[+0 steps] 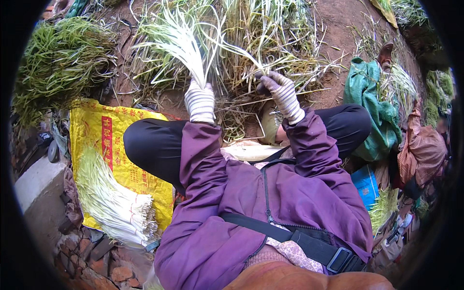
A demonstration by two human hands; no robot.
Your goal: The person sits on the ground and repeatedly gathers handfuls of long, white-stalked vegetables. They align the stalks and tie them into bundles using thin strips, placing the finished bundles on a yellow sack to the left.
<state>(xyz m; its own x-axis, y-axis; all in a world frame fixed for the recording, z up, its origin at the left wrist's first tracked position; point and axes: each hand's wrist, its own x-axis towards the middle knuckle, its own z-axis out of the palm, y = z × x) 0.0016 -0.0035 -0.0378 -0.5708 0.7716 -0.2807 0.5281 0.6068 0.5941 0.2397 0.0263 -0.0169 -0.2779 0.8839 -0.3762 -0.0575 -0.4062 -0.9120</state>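
Observation:
My left hand [200, 102], in a striped knit glove, is closed around the white stem ends of a bunch of pale leafy stalks [194, 59]. The leaves fan out away from me, over a large heap of stalks and dry straw [239, 47] on the ground. To the right, my right hand [281, 90] wears a matching glove with dark, soiled fingertips. It pinches the base of a few thin pale stalks [253, 61], whose long leaves arch left towards the bunch. My knees are spread to either side, below the heap.
Tied bundles of white-stemmed stalks [119, 203] lie on a yellow printed sack [145, 177] at my left. A green leafy pile [65, 58] is at upper left, near a concrete block [40, 185]. On the right are a green woven sack [369, 108] and another person's checked sleeve [422, 148].

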